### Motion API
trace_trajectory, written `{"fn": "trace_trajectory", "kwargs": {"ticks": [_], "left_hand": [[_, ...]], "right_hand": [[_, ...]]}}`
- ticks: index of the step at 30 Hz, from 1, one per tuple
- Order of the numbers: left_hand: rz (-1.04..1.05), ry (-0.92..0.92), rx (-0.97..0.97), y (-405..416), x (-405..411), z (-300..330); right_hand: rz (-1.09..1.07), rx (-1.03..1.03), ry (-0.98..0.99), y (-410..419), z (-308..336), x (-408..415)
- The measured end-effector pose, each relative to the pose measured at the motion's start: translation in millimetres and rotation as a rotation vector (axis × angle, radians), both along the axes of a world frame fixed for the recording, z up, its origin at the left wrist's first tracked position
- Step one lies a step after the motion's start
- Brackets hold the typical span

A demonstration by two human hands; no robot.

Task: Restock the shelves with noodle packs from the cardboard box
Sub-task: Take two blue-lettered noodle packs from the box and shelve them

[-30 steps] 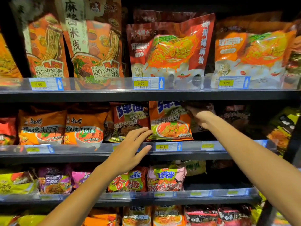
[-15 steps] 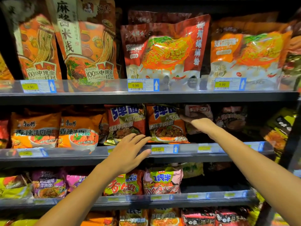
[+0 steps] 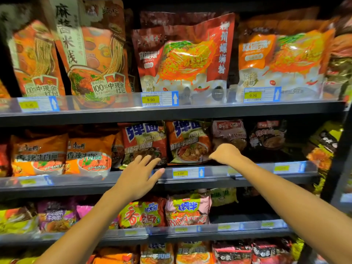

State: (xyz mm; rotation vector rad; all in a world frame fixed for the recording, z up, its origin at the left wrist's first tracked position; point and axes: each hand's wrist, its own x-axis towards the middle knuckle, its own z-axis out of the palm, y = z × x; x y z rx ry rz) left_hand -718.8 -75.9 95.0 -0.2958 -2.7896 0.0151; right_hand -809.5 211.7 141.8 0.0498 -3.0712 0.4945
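1. The right hand (image 3: 224,153) came down from the top of the orange noodle pack (image 3: 189,142) to its lower right corner, near the front edge of the middle shelf (image 3: 247,177).
2. That pack leaned forward before. Now it stood straighter, beside the red noodle pack (image 3: 144,141).
3. The left hand (image 3: 140,178) slid a little right along the shelf's front edge, fingers spread flat.

Shop: price tags (image 3: 159,99), stocked shelves (image 3: 171,111).
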Motion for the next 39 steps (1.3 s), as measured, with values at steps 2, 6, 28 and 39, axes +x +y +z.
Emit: {"fn": "trace_trajectory", "kwargs": {"ticks": [2,6,28,39], "left_hand": [[0.006,-0.023,0.005,1,-2,1],[0.009,-0.060,0.037,1,-1,6],[-0.296,0.055,0.074,98,101,-8],[-0.630,-0.021,0.097,163,175,-80]], "right_hand": [[-0.008,0.041,-0.028,-2,1,-1],[0.023,0.128,-0.036,-4,9,4],[0.415,-0.238,0.419,102,-46,165],[0.248,-0.101,0.228,167,-134,328]]}}
